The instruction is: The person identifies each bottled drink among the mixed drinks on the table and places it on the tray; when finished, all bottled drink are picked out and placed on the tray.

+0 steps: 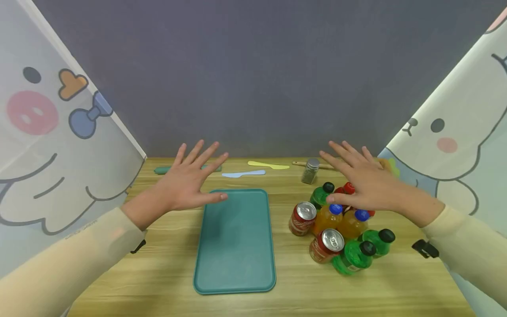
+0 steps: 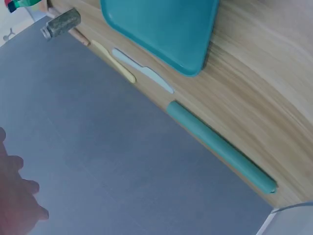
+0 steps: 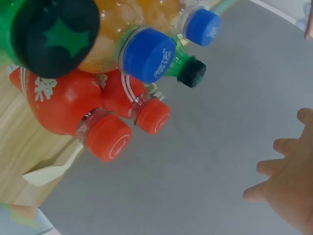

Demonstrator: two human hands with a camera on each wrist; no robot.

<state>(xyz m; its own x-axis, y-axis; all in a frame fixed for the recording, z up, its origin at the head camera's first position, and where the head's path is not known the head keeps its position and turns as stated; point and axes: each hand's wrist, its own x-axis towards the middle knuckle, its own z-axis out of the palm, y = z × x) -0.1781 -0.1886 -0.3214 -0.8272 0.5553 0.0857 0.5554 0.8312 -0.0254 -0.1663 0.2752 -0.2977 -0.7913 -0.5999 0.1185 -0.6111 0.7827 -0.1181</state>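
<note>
My left hand (image 1: 183, 185) hovers with spread fingers over the far left corner of a teal tray (image 1: 237, 246), holding nothing. Spread the same way, my right hand (image 1: 370, 187) is above a group of drinks and holds nothing. Under and in front of it stand red cans (image 1: 303, 218), orange drink bottles with blue caps (image 1: 328, 220) and green bottles with black caps (image 1: 352, 259). Red bottles (image 3: 63, 100), partly hidden by the hand in the head view, show in the right wrist view. A glass shaker jar (image 1: 310, 171) with a grey lid stands near the right fingertips.
Along the back edge lie a dark green rolled item (image 2: 220, 147), a light blue knife (image 1: 243, 174), a yellow knife (image 1: 268, 165) and a wooden-handled utensil (image 3: 51, 172). A grey wall (image 1: 253, 79) rises behind the wooden table (image 1: 158, 277). Cartoon-printed panels (image 1: 39, 154) flank both sides.
</note>
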